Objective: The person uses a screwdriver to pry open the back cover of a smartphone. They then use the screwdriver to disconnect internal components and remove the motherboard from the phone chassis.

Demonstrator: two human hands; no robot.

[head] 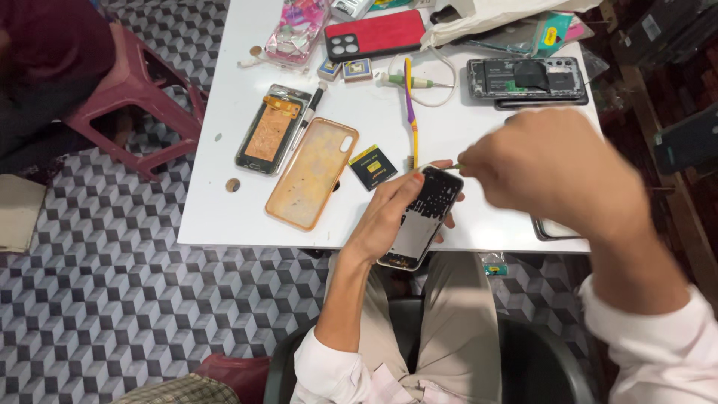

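Head view, looking down: the left hand (393,213) has its grip wrapped around an opened phone (420,217), back cover off and insides showing, held at the near edge of the white counter (224,187), over the lap. The right hand (557,168) is blurred. Its grip is clenched on a thin tool (457,166), only the greenish tip showing, and that tip sits at the phone's top corner.

Progress, as far as I can judge: the phone is already opened, and the work looks mid-way, with the tool at the top edge. Nothing shows it being closed up again, so reassembly looks left to do. Can't tell which part the tip is on.

Around the phone: just left of it, a small black-and-yellow card (372,167). Further left, an orange clear case (313,183) and another stripped phone (271,129). Just beyond it, a purple-and-yellow toothbrush (410,112). Far beyond, a red phone (374,35). Beyond and to the right, a third opened phone (526,78).
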